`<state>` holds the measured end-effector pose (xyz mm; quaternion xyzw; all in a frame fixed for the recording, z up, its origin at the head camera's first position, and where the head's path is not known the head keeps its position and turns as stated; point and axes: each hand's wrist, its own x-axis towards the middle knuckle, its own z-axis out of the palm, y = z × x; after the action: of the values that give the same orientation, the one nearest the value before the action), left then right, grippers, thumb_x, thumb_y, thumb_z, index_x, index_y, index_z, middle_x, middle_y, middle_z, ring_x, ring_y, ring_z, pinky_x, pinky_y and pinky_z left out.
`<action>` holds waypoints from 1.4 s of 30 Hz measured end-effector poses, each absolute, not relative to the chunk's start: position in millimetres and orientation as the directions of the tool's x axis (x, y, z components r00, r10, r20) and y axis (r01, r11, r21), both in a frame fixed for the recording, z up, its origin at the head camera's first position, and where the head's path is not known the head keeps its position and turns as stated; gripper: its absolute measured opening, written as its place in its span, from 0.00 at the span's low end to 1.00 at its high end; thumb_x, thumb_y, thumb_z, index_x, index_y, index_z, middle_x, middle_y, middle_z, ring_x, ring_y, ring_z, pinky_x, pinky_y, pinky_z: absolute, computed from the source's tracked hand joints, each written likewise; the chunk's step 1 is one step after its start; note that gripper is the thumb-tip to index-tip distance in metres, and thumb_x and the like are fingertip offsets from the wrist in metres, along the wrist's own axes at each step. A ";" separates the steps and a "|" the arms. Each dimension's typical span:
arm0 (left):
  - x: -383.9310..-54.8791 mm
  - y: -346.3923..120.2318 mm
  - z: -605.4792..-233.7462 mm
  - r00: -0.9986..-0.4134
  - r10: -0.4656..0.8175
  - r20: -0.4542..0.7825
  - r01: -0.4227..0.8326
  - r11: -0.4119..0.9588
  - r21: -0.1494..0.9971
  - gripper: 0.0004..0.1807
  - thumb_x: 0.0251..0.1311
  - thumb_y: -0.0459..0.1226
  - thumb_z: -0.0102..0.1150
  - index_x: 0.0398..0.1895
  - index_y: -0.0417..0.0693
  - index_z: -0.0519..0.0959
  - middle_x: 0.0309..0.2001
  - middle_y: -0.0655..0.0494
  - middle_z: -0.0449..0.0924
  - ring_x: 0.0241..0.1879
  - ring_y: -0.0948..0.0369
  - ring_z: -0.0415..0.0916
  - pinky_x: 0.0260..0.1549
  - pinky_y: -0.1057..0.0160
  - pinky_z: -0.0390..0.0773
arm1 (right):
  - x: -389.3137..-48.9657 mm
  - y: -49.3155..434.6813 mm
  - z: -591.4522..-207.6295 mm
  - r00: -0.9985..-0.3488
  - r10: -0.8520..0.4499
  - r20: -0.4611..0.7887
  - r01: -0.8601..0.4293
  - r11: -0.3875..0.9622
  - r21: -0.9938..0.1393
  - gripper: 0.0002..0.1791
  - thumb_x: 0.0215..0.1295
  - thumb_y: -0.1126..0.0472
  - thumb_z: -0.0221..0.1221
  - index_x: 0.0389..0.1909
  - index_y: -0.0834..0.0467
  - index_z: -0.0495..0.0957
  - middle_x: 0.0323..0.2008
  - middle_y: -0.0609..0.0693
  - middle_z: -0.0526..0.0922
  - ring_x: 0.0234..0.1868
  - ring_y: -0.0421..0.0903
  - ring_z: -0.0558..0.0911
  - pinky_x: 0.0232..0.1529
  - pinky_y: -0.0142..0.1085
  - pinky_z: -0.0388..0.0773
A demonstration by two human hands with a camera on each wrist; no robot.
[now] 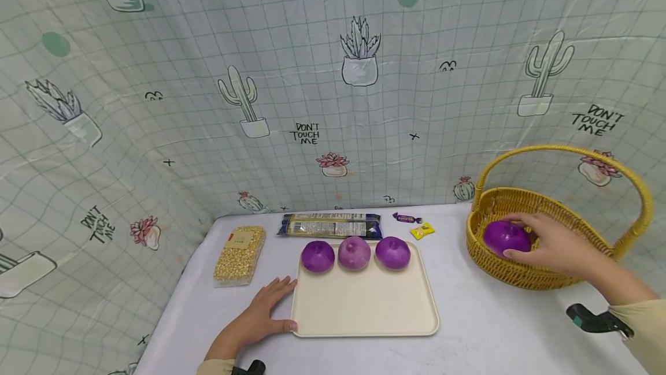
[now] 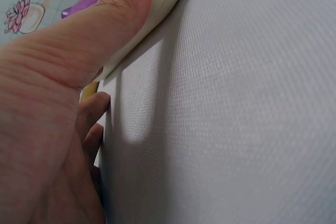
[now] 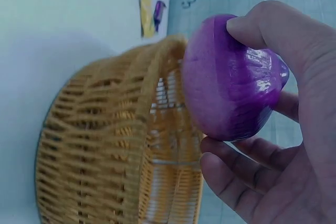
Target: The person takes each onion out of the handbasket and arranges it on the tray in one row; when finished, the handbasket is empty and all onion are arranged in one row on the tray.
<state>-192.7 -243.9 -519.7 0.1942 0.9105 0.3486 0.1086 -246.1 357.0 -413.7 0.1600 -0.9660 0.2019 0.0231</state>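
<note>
My right hand (image 1: pixel 559 246) grips a purple onion (image 1: pixel 506 238) between thumb and fingers, over the yellow wicker basket (image 1: pixel 525 275) at the right. In the right wrist view the onion (image 3: pixel 231 77) shows beside the basket's rim (image 3: pixel 149 87), its pointed end toward the palm. My left hand (image 1: pixel 258 312) lies with spread fingers against the left edge of a cream tray (image 1: pixel 364 305). Its thumb (image 2: pixel 113 14) touches the tray's edge in the left wrist view. Three more onions sit in a row along the tray's far side: one dark purple (image 1: pixel 318 256), one paler (image 1: pixel 354 253), one purple (image 1: pixel 392 252).
Left of the tray lies a clear pack of yellow kernels (image 1: pixel 239 255). Behind the tray is a long dark-blue and gold packet (image 1: pixel 330 225). A purple-wrapped candy (image 1: pixel 407 218) and a yellow one (image 1: pixel 422 230) lie beside it. The basket's handle (image 1: pixel 562 148) arches high.
</note>
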 end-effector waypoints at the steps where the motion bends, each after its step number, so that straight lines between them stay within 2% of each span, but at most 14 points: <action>1: -192.8 -244.0 -519.7 -0.901 0.429 -0.063 0.277 0.681 0.677 0.52 0.52 0.51 0.76 0.77 0.42 0.62 0.77 0.35 0.56 0.76 0.32 0.43 0.73 0.29 0.38 | -244.6 353.6 -413.2 -0.947 -0.302 0.107 -0.319 0.865 -0.387 0.42 0.55 0.41 0.74 0.64 0.61 0.72 0.52 0.68 0.76 0.49 0.67 0.79 0.40 0.60 0.85; 7: -193.5 -244.1 -520.5 -0.900 0.432 -0.063 0.281 0.683 0.674 0.52 0.52 0.51 0.76 0.77 0.42 0.62 0.77 0.35 0.56 0.76 0.32 0.44 0.73 0.29 0.38 | -235.6 332.3 -412.0 -0.933 -0.335 0.132 -0.359 0.838 -0.412 0.41 0.54 0.41 0.75 0.64 0.56 0.73 0.53 0.67 0.76 0.48 0.62 0.80 0.39 0.54 0.86; 10: -193.7 -243.9 -520.9 -0.899 0.434 -0.060 0.285 0.683 0.673 0.52 0.52 0.51 0.75 0.77 0.42 0.62 0.77 0.35 0.56 0.76 0.32 0.44 0.73 0.29 0.39 | -232.6 322.1 -414.2 -0.923 -0.351 0.157 -0.385 0.829 -0.405 0.39 0.53 0.42 0.76 0.63 0.54 0.74 0.53 0.65 0.77 0.48 0.62 0.81 0.40 0.54 0.86; 22: -194.3 -243.1 -520.7 -0.899 0.434 -0.059 0.285 0.682 0.674 0.52 0.52 0.51 0.75 0.77 0.42 0.62 0.77 0.34 0.56 0.76 0.32 0.43 0.73 0.30 0.38 | -227.1 285.7 -426.3 -0.885 -0.429 0.179 -0.464 0.793 -0.395 0.39 0.52 0.40 0.76 0.60 0.54 0.75 0.54 0.56 0.79 0.52 0.54 0.81 0.46 0.49 0.85; 25: -194.4 -243.3 -520.8 -0.899 0.433 -0.063 0.282 0.682 0.675 0.52 0.52 0.51 0.75 0.77 0.42 0.62 0.77 0.34 0.56 0.76 0.32 0.43 0.73 0.29 0.38 | -225.6 275.0 -430.6 -0.882 -0.441 0.165 -0.469 0.789 -0.396 0.38 0.52 0.41 0.76 0.60 0.51 0.75 0.51 0.51 0.79 0.46 0.46 0.80 0.41 0.39 0.84; 29: -194.2 -243.7 -520.9 -0.898 0.435 -0.066 0.280 0.681 0.676 0.52 0.52 0.51 0.75 0.77 0.41 0.62 0.77 0.34 0.56 0.76 0.31 0.43 0.73 0.29 0.38 | -224.3 259.8 -437.9 -0.867 -0.469 0.168 -0.494 0.766 -0.412 0.35 0.52 0.43 0.76 0.59 0.48 0.75 0.48 0.46 0.78 0.40 0.39 0.75 0.32 0.29 0.77; 35: -194.1 -243.8 -521.0 -0.896 0.439 -0.064 0.282 0.676 0.681 0.52 0.53 0.51 0.75 0.77 0.42 0.62 0.77 0.34 0.55 0.76 0.31 0.43 0.73 0.29 0.38 | -223.3 236.0 -450.4 -0.842 -0.512 0.173 -0.529 0.716 -0.457 0.35 0.53 0.44 0.75 0.61 0.48 0.75 0.49 0.48 0.78 0.41 0.39 0.77 0.31 0.29 0.77; 42: -192.8 -243.6 -518.9 -0.898 0.436 -0.063 0.282 0.677 0.680 0.52 0.52 0.51 0.75 0.77 0.41 0.62 0.77 0.34 0.56 0.76 0.31 0.43 0.73 0.29 0.38 | -224.7 205.1 -463.9 -0.832 -0.538 0.133 -0.526 0.691 -0.496 0.37 0.54 0.43 0.74 0.64 0.48 0.73 0.54 0.53 0.76 0.43 0.42 0.78 0.35 0.32 0.80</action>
<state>-192.8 -243.6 -518.9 0.1975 0.9089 0.3503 0.1106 -224.7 205.1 -463.9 0.2893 -0.9194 0.2662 -0.0116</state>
